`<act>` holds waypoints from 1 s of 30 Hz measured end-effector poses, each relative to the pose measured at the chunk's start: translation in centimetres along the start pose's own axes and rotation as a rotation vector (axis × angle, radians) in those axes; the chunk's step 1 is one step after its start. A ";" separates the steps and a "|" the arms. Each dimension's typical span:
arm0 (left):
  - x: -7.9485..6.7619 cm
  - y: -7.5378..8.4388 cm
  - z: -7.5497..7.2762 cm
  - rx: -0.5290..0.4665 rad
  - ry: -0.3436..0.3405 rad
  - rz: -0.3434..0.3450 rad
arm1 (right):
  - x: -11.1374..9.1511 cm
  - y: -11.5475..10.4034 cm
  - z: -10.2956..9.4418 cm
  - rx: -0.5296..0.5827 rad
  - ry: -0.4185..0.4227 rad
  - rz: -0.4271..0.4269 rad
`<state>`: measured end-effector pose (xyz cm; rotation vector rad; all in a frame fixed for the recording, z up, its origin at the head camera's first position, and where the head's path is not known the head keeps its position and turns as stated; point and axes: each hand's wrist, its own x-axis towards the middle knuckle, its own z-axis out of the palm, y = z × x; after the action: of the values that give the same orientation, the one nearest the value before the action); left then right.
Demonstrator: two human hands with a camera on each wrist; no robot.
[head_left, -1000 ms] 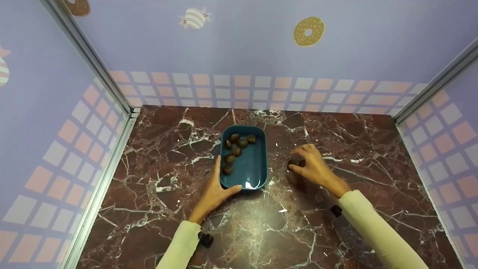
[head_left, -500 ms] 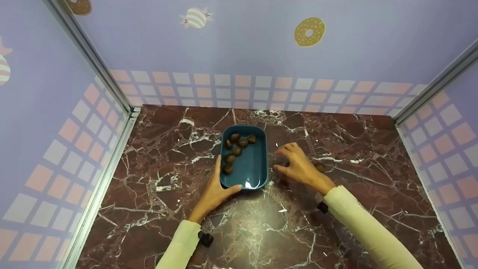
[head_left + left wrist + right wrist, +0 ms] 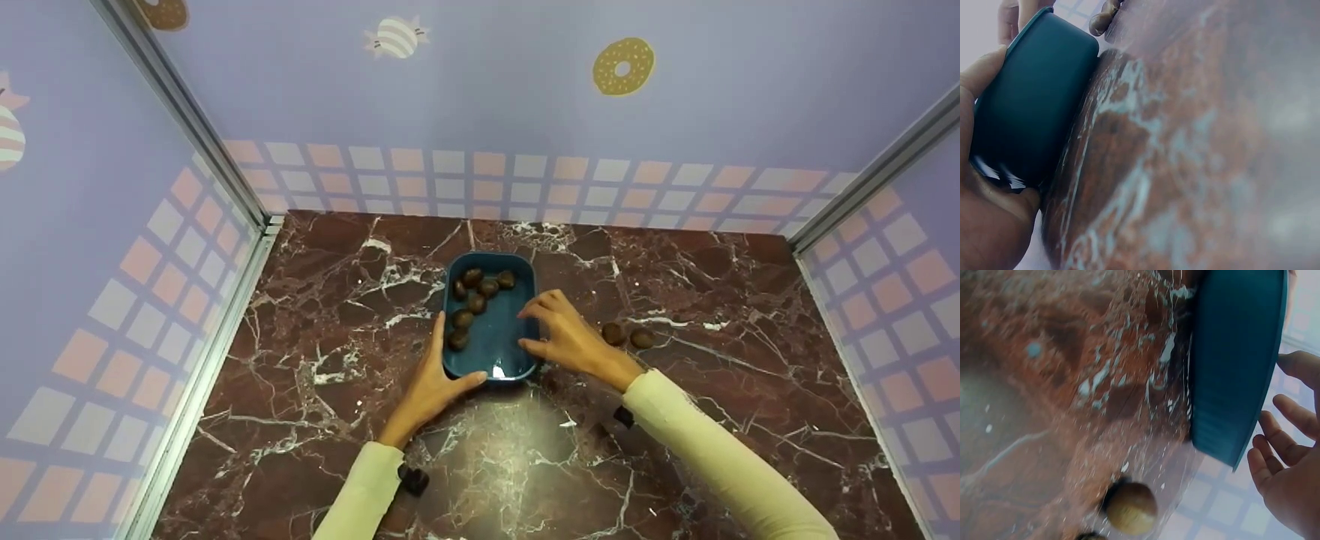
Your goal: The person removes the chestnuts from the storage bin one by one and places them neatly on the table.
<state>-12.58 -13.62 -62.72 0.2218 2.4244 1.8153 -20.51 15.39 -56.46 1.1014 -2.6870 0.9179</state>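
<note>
Apparently it's mostly done: left hand (image 3: 433, 382) gripping the blue tray (image 3: 492, 343), right hand (image 3: 571, 337) loosely spread, seven nuts (image 3: 477, 303) visible inside, two nuts (image 3: 642, 338) outside.

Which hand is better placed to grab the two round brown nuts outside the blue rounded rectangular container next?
Right, most likely. The right hand is closer to the nuts, on their side of the container. The left hand grips the container's left side, so it would probably have to reach across.

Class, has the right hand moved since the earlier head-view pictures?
Yes. Judged against the unmoved blue container, the right hand has shifted left, bringing its fingertips over it.
</note>
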 end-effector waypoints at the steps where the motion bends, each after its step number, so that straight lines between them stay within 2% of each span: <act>1: 0.0 0.0 0.0 0.000 -0.002 0.001 | 0.2 -0.1 0.2 -0.006 -0.004 -0.009; 13: -0.2 0.0 0.0 0.001 0.005 -0.010 | 2.0 -1.3 2.5 -0.025 -0.079 -0.063; 23: -0.2 0.2 -0.1 0.022 0.005 -0.025 | 3.9 -2.3 3.7 -0.029 -0.170 -0.031; 30: -0.1 0.1 -0.1 0.039 0.001 -0.010 | 5.1 -2.7 4.5 -0.039 -0.251 0.014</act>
<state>-12.55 -13.72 -62.58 0.2116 2.4581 1.7658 -21.85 8.23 -57.22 1.2690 -2.8986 0.7720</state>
